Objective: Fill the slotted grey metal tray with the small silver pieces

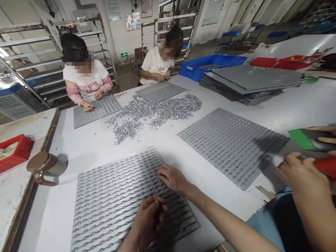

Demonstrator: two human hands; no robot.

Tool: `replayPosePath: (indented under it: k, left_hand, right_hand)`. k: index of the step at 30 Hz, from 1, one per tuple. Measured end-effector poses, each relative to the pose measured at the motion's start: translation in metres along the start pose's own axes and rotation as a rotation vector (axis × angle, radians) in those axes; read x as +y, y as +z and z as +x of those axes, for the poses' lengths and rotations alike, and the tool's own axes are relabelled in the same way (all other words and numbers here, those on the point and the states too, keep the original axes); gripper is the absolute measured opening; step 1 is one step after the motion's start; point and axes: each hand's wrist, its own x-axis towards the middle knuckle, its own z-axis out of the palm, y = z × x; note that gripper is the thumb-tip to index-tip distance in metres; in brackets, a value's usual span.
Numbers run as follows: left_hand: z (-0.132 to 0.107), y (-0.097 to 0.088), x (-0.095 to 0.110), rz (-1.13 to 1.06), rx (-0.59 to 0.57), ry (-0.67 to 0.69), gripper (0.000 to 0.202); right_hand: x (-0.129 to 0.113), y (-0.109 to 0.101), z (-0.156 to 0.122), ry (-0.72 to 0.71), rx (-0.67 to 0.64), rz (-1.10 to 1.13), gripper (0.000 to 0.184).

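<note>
- Slotted tray: lies flat on the white table at its near edge, under both hands. The slots look loaded with small metal pieces; I can't tell whether every row is full.
- Risk, left of the tray: a brown mug lies on its side near the tray's left corner. If it rolls or gets elbowed it hits the tray edge and shakes pieces out of the slots.
- Risk, on the tray: the near edge sits close to the table edge. A wrist dragging toward the body could slide the tray off or sweep seated pieces out of line.
- Risk, beyond the tray: the loose pile is well apart from it. Strays between the two could get under the tray and make it rock.
- Risk, right of the tray: a second tray lies near, and a co-worker's hand holds something red past it. A shove there could knock one tray into the other.
- Left hand: over the tray's near right part, fingers curled tight toward the palm. Can't tell what, if anything, is inside.
- Right hand: at the tray's far right edge, fingers together and bent, tips touching the surface. No visible grasp.
</note>
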Motion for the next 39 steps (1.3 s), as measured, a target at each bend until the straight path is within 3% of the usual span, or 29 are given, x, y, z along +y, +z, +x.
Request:
replayPosePath:
  k: [7,12,20,27,34,39]
  left_hand:
    - [0.002,-0.001,0.000,0.006,0.014,0.003,0.050]
    - [0.000,-0.002,-0.001,-0.034,0.010,0.010,0.044]
    - [0.001,0.003,0.000,-0.056,-0.044,0.029,0.040]
    - [0.000,0.000,0.003,-0.022,0.027,0.054,0.054]
    - [0.005,-0.004,0.003,0.040,0.059,0.108,0.051]
    - [0.004,-0.003,0.006,-0.056,0.060,0.093,0.051]
  right_hand:
    - [0.004,-0.005,0.005,-0.030,-0.041,0.044,0.012]
    - [0.016,-0.011,-0.005,-0.058,0.057,0.167,0.018]
    - [0.015,-0.003,-0.010,-0.046,0.032,0.073,0.018]
    - [0.017,-0.004,-0.003,-0.123,0.000,0.093,0.020]
    - [0.019,0.002,-0.005,-0.148,0.043,0.052,0.024]
    - [0.014,-0.004,-0.006,-0.114,0.044,0.121,0.020]
